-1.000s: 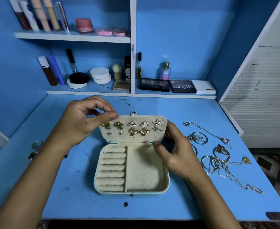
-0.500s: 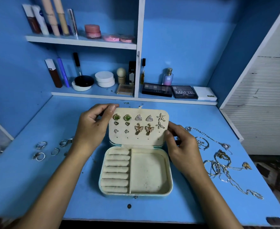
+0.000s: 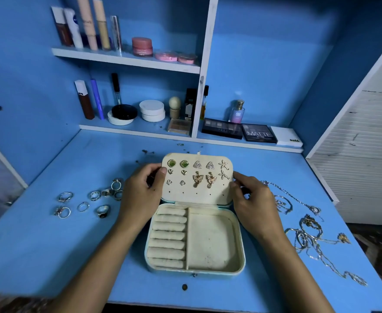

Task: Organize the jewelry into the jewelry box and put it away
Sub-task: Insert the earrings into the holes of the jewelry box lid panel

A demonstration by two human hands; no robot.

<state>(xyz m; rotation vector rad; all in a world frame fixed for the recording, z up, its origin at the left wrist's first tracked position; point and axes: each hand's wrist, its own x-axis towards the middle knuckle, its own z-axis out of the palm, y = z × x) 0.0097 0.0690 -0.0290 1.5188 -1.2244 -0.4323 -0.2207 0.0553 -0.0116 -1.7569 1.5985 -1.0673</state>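
Observation:
A cream jewelry box (image 3: 212,242) lies open in the middle of the blue desk, with ring rolls on its left side and a bare compartment on its right. Its raised lid (image 3: 196,193) carries several earrings (image 3: 197,173). My left hand (image 3: 140,195) grips the lid's left edge, thumb on its front. My right hand (image 3: 253,202) holds the lid's right edge with curled fingers. Several rings (image 3: 90,201) lie loose on the desk to the left. Necklaces and bracelets (image 3: 307,231) lie tangled to the right.
Two shelves (image 3: 126,61) behind the desk hold cosmetic tubes, jars, a perfume bottle (image 3: 237,111) and eyeshadow palettes (image 3: 239,131). A white slatted panel (image 3: 366,154) stands at the right. A dark spot (image 3: 184,287) marks the desk's front edge.
The lid has swung up from a low tilt to nearly upright, showing all the earrings. Both hands slid to the lid's side edges. The rings on the left came into view.

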